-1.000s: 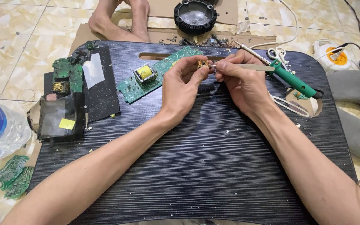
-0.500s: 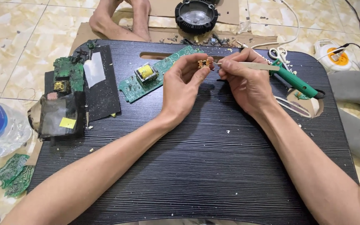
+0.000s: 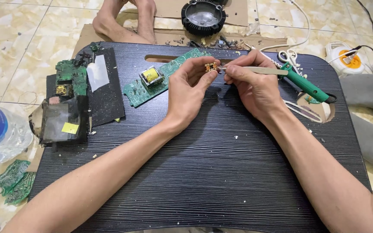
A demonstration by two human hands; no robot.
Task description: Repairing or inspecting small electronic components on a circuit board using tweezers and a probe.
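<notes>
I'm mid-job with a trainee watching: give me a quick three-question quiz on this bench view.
1. True or false: the left hand pinches a small orange component.
2. What does the right hand hold? A tweezers B scissors C pliers
3. The yellow-topped part sits on the long green ____.

Key: 1 true. 2 A, the tweezers. 3 circuit board, lying on the black lap desk.
</notes>
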